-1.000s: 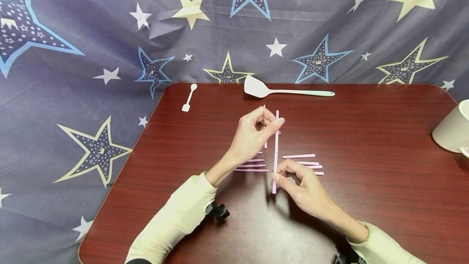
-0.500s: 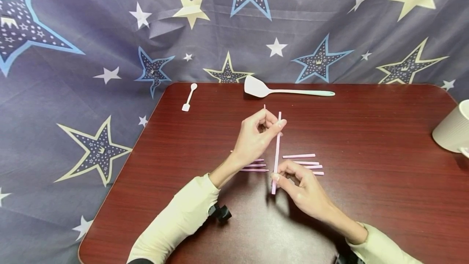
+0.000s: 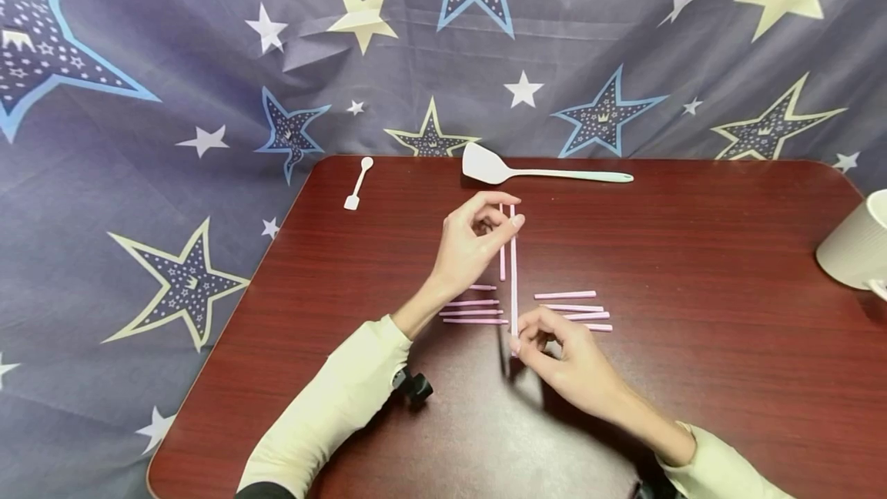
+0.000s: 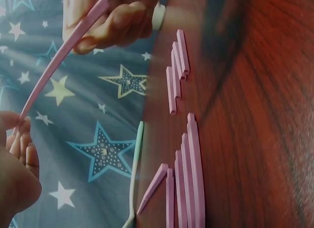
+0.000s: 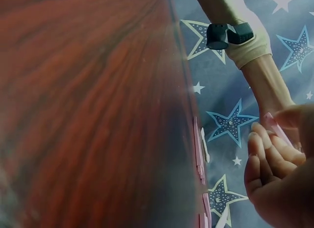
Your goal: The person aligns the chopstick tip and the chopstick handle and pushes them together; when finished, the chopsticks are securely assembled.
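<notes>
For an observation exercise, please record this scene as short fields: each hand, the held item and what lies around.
Held item: long pink stick, above the table
Left hand: pinches far end
Right hand: pinches near end
Left row: four pink sticks
Right row: four pink sticks
Lone pink stick: beyond the left row
Far side: spatula, small white utensil
Far right: pale cup

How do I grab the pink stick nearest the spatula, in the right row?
Probably pinch that pink stick at its middle, thumb and finger on its long sides, from above and the side facing the spatula: it's thin, lies flat, and the row's other sticks and the right hand are nearer you.
</notes>
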The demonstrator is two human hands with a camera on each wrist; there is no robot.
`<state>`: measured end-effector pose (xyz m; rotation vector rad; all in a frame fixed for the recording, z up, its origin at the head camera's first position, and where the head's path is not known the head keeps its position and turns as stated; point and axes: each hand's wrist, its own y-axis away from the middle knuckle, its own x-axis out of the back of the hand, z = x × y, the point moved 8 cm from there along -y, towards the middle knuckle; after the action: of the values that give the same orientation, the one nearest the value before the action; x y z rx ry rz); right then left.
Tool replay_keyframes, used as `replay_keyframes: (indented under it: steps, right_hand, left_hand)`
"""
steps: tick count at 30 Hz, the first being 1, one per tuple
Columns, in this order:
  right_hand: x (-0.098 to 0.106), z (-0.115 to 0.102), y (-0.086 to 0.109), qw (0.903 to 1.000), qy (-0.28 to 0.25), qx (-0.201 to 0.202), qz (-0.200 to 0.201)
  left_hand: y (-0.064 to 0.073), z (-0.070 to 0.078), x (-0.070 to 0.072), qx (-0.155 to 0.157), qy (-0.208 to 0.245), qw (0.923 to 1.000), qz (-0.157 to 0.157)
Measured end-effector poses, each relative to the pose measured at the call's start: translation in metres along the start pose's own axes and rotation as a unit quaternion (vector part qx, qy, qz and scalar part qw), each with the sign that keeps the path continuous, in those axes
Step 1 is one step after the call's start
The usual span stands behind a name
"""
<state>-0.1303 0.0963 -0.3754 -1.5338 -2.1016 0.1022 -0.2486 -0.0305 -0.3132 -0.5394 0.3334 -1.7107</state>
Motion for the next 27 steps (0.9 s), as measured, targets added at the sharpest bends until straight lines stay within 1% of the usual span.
replay_keyframes:
  steps: [8,11,16,22,27]
  right_hand:
    - [-0.002,-0.003,0.001,0.9971,0.065,0.036,-0.018]
    - [-0.003,-0.005,0.001,0.9959,0.074,0.048,-0.02]
    - [-0.001,-0.007,-0.001,0.9953,0.078,0.055,-0.017]
    - [0.001,-0.01,-0.002,0.991,0.114,0.07,-0.005]
    - [0.002,-0.011,-0.003,0.9875,0.13,0.089,0.001]
  left_hand:
    - [-0.002,-0.006,0.0,0.009,-0.009,0.9999,-0.004]
    - [-0.002,-0.007,-0.001,0.011,-0.01,0.9999,-0.005]
    - [-0.005,-0.009,-0.001,0.013,-0.014,0.9998,0.0]
    - [-0.008,-0.013,0.0,0.027,-0.021,0.9994,0.007]
    - [-0.009,-0.016,0.0,0.032,-0.022,0.9992,0.009]
